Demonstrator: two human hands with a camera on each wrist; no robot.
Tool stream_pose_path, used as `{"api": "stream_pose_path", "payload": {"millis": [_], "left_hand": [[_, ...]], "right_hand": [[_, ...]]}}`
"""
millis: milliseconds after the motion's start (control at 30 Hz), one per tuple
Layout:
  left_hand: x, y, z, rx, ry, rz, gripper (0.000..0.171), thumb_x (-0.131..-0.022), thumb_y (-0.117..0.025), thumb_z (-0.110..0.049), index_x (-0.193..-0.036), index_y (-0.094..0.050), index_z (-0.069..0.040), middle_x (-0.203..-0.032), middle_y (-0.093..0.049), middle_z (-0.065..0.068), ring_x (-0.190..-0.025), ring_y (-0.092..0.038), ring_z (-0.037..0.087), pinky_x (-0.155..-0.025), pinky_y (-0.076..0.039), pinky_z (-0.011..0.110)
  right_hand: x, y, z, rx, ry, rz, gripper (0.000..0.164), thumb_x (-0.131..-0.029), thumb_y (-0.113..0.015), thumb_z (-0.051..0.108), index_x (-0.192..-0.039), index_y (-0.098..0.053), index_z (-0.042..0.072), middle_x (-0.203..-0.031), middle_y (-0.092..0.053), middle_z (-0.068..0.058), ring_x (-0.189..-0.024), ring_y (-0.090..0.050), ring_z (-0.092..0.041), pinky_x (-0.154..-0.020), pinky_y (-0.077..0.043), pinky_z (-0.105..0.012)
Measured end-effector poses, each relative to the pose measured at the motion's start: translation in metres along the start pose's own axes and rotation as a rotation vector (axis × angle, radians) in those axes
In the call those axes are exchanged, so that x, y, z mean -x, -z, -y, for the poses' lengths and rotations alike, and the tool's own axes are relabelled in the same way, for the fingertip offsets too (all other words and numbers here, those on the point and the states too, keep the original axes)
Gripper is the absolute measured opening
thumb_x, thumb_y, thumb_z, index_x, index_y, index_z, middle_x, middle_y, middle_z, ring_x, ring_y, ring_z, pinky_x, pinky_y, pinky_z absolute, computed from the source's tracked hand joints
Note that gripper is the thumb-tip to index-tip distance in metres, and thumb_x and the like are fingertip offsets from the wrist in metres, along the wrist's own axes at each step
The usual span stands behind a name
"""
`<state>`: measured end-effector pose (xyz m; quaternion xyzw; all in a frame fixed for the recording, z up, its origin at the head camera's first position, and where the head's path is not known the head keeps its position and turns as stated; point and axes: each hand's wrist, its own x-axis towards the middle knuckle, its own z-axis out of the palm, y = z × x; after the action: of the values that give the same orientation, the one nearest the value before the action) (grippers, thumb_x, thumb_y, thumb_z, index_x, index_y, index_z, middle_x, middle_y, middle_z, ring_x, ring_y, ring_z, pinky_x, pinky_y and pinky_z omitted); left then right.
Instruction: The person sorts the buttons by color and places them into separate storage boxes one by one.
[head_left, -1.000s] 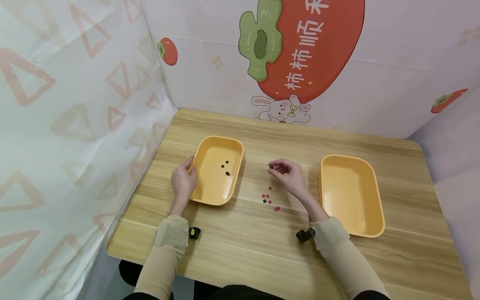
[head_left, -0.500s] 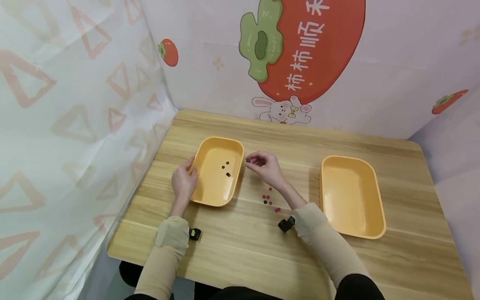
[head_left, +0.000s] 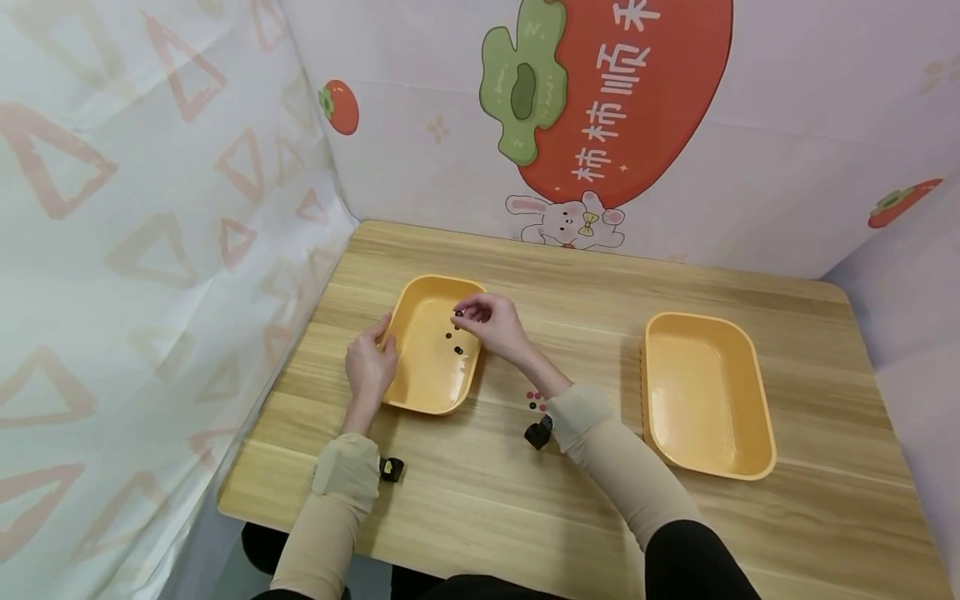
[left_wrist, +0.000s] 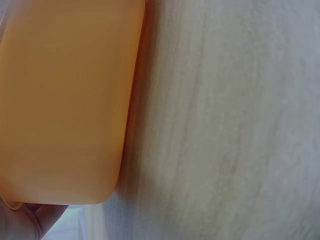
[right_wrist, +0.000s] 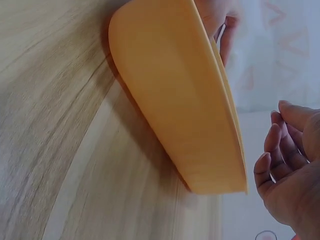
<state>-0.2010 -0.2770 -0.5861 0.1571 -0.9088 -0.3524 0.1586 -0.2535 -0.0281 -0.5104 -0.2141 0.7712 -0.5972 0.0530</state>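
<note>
My left hand grips the left rim of a yellow plastic tray, thumb over the inner side. Part of that hand shows below the tray wall in the left wrist view. Over the tray's right rim, my right hand pinches a small round black disc at its fingertips. Several like black discs lie on the tray floor. In the right wrist view the right hand is beside the tray rim, thumb and forefinger tips together; the disc cannot be made out there.
A second yellow tray stands on the right of the wooden table. Between the trays lie small pink discs and a black one, partly hidden by the right wrist's camera. Printed cloth walls rise behind and left.
My right hand has moved left, carrying the black disc from above the middle of the table to over the left tray. My left hand has stayed on the tray rim.
</note>
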Motion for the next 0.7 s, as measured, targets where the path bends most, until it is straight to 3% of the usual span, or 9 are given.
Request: {"api": "stream_pose_path", "payload": {"millis": [100,333,567,700], "left_hand": [[0.0,-0.002,0.002,-0.009,-0.009,-0.01,0.045,-0.1,-0.069,-0.011,-0.145,-0.073,-0.018,-0.135,-0.078,0.019,-0.121,-0.076,0.046,-0.095,-0.061,0.064],[0.006,0.01,-0.017,0.006,0.029,0.024,0.047,-0.101,-0.067,-0.009,-0.147,-0.072,-0.018,-0.137,-0.076,0.021,-0.125,-0.074,0.048,-0.099,-0.059,0.064],[0.0,0.0,-0.006,0.005,0.035,0.019,0.048,-0.101,-0.068,-0.012,-0.148,-0.071,-0.025,-0.138,-0.076,0.017,-0.128,-0.071,0.049,-0.101,-0.058,0.065],[0.005,0.009,-0.019,0.025,0.05,0.024,0.047,-0.101,-0.067,-0.01,-0.147,-0.071,-0.02,-0.138,-0.075,0.02,-0.129,-0.071,0.051,-0.101,-0.058,0.066]], "right_hand": [[-0.003,-0.006,0.0,-0.005,0.012,0.019,0.018,-0.094,-0.082,0.0,-0.11,-0.077,-0.009,-0.094,-0.077,-0.024,-0.074,-0.061,-0.002,-0.07,-0.052,-0.014],[0.0,-0.013,0.001,-0.001,0.03,0.05,0.023,-0.095,-0.082,0.001,-0.114,-0.076,-0.011,-0.092,-0.077,-0.026,-0.071,-0.06,-0.001,-0.069,-0.05,-0.015],[0.01,0.006,-0.002,-0.016,0.012,0.001,0.027,-0.095,-0.081,-0.001,-0.119,-0.075,-0.011,-0.094,-0.077,-0.024,-0.074,-0.061,-0.004,-0.071,-0.052,-0.015],[0.025,0.023,-0.006,-0.036,-0.008,-0.018,0.029,-0.094,-0.082,-0.002,-0.12,-0.075,-0.01,-0.095,-0.076,-0.024,-0.076,-0.062,-0.004,-0.072,-0.052,-0.014]]}}
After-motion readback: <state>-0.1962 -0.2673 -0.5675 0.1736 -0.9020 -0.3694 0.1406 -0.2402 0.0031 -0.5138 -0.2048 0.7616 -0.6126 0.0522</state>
